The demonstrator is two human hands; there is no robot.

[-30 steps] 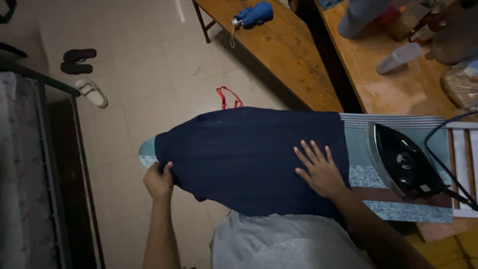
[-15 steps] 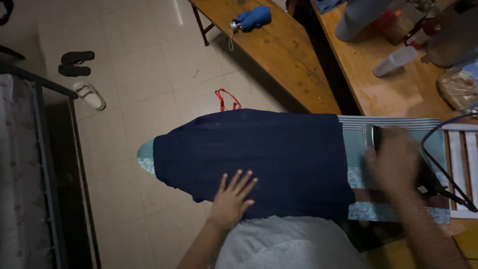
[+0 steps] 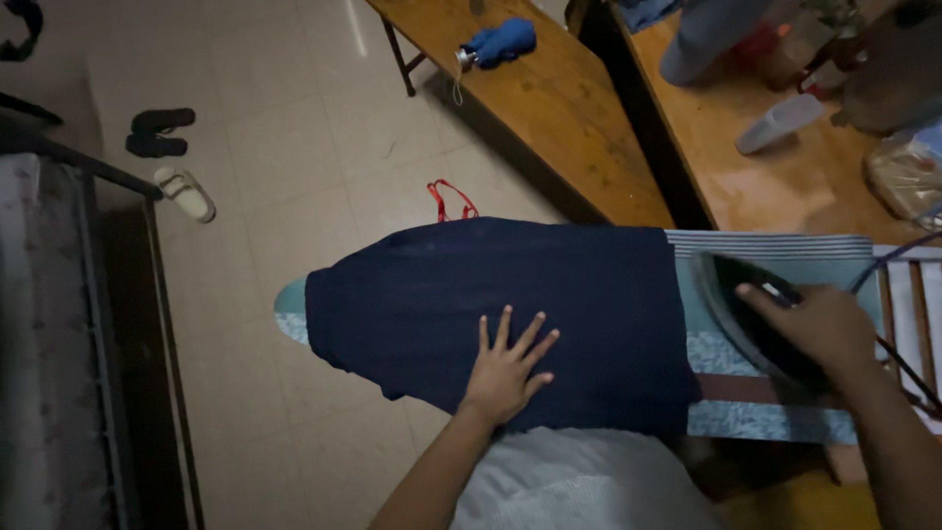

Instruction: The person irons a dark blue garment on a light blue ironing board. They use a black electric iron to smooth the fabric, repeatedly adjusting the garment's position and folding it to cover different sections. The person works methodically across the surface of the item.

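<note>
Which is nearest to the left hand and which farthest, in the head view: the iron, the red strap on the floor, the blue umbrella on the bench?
From the left hand, flat on the dark cloth:
1. Red strap, on the floor beyond the board.
2. Iron, to the right, under the right hand.
3. Blue umbrella, on the far bench.

A home: bed frame (image 3: 118, 324), slippers (image 3: 184, 193), ironing board (image 3: 785, 412).

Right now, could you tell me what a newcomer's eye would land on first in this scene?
First, the dark navy garment spread over the ironing board at the centre, with the left hand pressed flat on it, fingers spread. Just right of it, the right hand grips the black iron resting on the board's patterned cover. Beyond, a folded blue umbrella lies on a wooden bench.
</note>
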